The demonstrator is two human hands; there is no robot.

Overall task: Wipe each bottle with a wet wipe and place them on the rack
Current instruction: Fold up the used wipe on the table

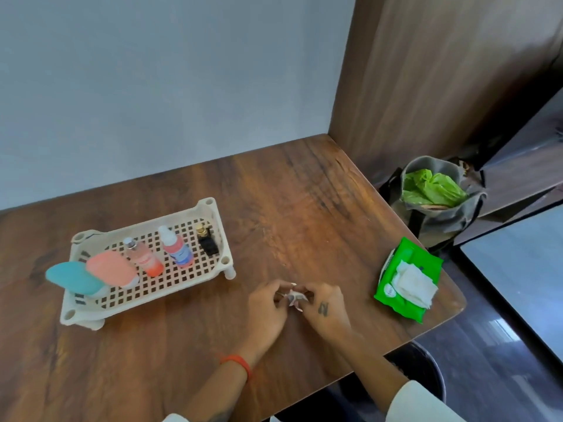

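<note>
Both hands, left hand (268, 303) & right hand (323, 306), pinch a small crumpled wet wipe (295, 297) over the table (304, 193); all five bottles (178, 248) already on rack (146, 287), so prob. bin the wipe w/o dripping.

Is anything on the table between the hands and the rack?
Nothing visible. Both hands pinch a small wipe; only bare table lies between them and the rack, which already holds five bottles.

We see a matt wood-grain tabletop (274, 193), cream perforated plastic rack (195, 278), glossy green plastic wipes pack (426, 263) at its right edge with soft white wipe (414, 284), grey cloth bag (451, 220).
</note>
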